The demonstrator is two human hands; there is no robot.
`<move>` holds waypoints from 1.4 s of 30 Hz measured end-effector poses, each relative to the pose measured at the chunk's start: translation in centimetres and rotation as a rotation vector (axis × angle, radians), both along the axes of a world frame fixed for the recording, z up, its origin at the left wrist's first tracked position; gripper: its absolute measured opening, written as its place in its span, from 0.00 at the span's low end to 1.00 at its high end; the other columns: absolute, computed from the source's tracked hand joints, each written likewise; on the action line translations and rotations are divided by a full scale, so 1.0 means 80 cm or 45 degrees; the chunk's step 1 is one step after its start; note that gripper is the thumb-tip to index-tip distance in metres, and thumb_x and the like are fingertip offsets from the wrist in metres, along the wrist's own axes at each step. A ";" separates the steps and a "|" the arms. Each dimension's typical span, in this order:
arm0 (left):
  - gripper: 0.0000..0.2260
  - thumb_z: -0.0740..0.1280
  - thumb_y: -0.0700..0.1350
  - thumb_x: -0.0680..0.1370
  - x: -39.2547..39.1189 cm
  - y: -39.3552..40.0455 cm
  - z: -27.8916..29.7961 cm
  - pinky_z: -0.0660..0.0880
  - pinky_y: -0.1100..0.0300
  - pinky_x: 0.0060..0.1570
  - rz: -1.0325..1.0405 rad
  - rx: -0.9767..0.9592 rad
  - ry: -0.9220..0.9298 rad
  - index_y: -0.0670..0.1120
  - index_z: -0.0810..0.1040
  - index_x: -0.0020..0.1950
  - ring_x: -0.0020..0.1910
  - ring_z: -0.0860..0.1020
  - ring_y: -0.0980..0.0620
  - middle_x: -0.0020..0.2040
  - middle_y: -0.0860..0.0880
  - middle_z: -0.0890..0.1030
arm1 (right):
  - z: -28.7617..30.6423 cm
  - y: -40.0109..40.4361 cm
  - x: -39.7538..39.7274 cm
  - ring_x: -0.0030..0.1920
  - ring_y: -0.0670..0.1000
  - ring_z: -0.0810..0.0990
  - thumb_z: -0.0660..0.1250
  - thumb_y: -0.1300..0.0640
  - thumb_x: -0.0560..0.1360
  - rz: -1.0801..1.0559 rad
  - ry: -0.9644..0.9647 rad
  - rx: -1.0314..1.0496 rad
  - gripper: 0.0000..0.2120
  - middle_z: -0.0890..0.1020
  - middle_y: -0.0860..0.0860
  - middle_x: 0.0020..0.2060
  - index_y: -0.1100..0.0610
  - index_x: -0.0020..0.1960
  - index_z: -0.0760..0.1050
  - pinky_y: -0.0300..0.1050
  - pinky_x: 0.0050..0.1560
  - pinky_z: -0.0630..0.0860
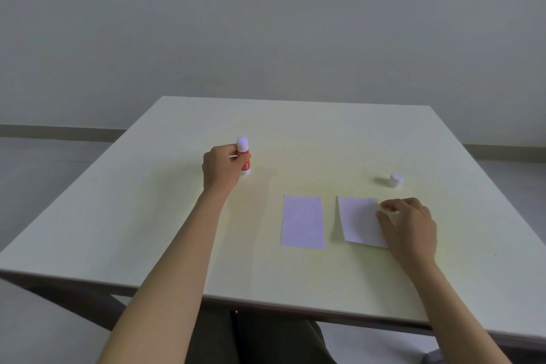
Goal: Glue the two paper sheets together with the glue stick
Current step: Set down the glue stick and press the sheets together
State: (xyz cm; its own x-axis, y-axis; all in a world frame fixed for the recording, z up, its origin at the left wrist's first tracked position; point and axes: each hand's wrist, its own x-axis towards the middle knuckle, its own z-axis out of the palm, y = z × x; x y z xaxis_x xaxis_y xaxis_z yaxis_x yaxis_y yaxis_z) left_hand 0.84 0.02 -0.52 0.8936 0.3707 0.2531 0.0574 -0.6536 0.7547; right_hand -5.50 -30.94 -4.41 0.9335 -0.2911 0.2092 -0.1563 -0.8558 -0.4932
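The red label on the glue stick [244, 156], at the far left of the bench [325, 133], carries a small white patch of print, too blurred to read. No other writing, number or sign shows anywhere.

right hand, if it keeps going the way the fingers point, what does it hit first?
The right hand points left, fingertips already on the right paper sheet. Past that, the left paper sheet likely comes next; the cap sits off that line.

Glue stick [244, 156]: red with a white top, upright, gripped in my left hand [221, 168].
Left sheet [302, 221]: white, flat on the counter.
Right sheet [361, 221]: white, slightly skewed, my right hand [409, 226] on its right edge.
Cap [396, 180]: white, standing beyond the right sheet.
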 end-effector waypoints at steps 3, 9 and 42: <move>0.14 0.64 0.47 0.74 0.000 0.003 -0.004 0.66 0.65 0.31 0.000 -0.048 0.028 0.44 0.80 0.31 0.28 0.74 0.61 0.31 0.50 0.84 | 0.001 0.002 0.005 0.53 0.63 0.75 0.66 0.60 0.73 -0.024 -0.010 0.023 0.09 0.79 0.60 0.52 0.60 0.52 0.81 0.55 0.53 0.71; 0.13 0.65 0.47 0.74 0.000 0.004 -0.010 0.66 0.66 0.32 -0.002 -0.092 0.042 0.44 0.80 0.32 0.30 0.75 0.66 0.30 0.50 0.84 | 0.003 0.004 0.014 0.52 0.61 0.77 0.67 0.52 0.74 -0.027 0.046 0.037 0.15 0.79 0.58 0.49 0.57 0.57 0.78 0.53 0.53 0.71; 0.03 0.73 0.41 0.69 -0.086 -0.064 -0.019 0.74 0.65 0.33 -0.377 -0.507 0.406 0.46 0.81 0.36 0.31 0.83 0.58 0.33 0.52 0.84 | 0.012 0.091 0.048 0.32 0.49 0.75 0.65 0.62 0.74 0.253 0.124 0.793 0.05 0.81 0.52 0.35 0.56 0.40 0.77 0.38 0.30 0.67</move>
State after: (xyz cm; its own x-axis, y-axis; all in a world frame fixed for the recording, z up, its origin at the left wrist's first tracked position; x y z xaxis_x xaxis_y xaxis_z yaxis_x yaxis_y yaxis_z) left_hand -6.03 -5.06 -2.05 0.9827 0.1054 -0.1524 0.1799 -0.3461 0.9208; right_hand -1.68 -23.68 -3.48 0.9881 -0.1508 -0.0308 -0.0940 -0.4323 -0.8968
